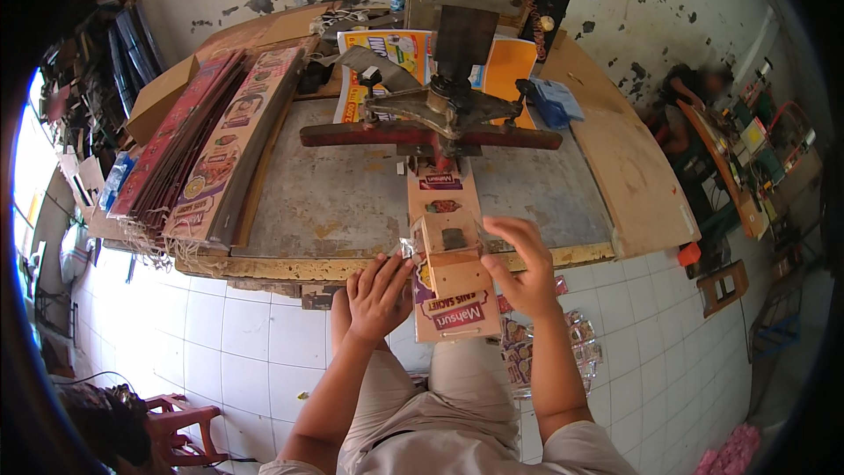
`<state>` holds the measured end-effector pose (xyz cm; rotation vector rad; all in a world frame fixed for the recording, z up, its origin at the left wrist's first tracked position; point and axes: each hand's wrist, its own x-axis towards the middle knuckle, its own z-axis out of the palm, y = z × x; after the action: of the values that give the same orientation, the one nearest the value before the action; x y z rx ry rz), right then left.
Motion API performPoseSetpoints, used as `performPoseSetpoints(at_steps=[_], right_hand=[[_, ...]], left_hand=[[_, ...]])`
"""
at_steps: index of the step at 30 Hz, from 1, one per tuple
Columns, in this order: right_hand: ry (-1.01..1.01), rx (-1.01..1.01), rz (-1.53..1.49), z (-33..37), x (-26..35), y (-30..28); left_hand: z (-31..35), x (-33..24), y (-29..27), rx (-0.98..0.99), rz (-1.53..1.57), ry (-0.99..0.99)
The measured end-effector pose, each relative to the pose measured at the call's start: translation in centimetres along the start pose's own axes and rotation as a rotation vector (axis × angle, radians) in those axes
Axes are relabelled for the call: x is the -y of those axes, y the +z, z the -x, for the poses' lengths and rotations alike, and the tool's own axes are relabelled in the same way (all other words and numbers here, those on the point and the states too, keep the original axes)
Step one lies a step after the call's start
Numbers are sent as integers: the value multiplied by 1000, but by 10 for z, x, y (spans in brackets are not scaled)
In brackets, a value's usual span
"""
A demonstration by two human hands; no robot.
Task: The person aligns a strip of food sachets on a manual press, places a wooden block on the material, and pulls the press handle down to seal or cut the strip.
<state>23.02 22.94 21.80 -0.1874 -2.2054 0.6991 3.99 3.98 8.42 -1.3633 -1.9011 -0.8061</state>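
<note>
A long printed cardboard strip (pixel 456 324) lies under a press (pixel 447 123) and juts over the table's near edge toward my lap. On the strip rests a light wooden block (pixel 453 274) with a dark square patch on top. My left hand (pixel 381 293) is at the strip's left edge, its fingers together and a small shiny piece of plastic (pixel 407 249) at their tips; its thumb is hidden. Beside the block's right side, my right hand (pixel 525 268) curves with thumb and fingers apart. Its fingertips are close to the block; whether they touch it I cannot tell.
Stacks of printed cardboard strips (pixel 233 145) lie on the table's left. Printed sheets (pixel 505 70) and a blue plastic packet (pixel 556 104) lie behind the press. Small sachets (pixel 571 343) cover floor tiles at right. A red stool (pixel 180 427) stands lower left; another person (pixel 690 92) sits far right.
</note>
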Motion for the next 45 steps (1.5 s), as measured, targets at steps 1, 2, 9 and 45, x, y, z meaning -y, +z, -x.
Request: performPoseSetpoints(at_steps=[1,2,9,45], right_hand=[[3,-1,-2,9,3,-1],[6,-3,-4,18,6,-2],[-26,177,123,38,16,4],[-21,287,95,19,20,-2]], left_hand=[[0,0,0,6,7,-5],[0,0,-1,13,14,-10],[-11,-12,-18,98,61,-112],[-24,-20,-22,141,66,-115]])
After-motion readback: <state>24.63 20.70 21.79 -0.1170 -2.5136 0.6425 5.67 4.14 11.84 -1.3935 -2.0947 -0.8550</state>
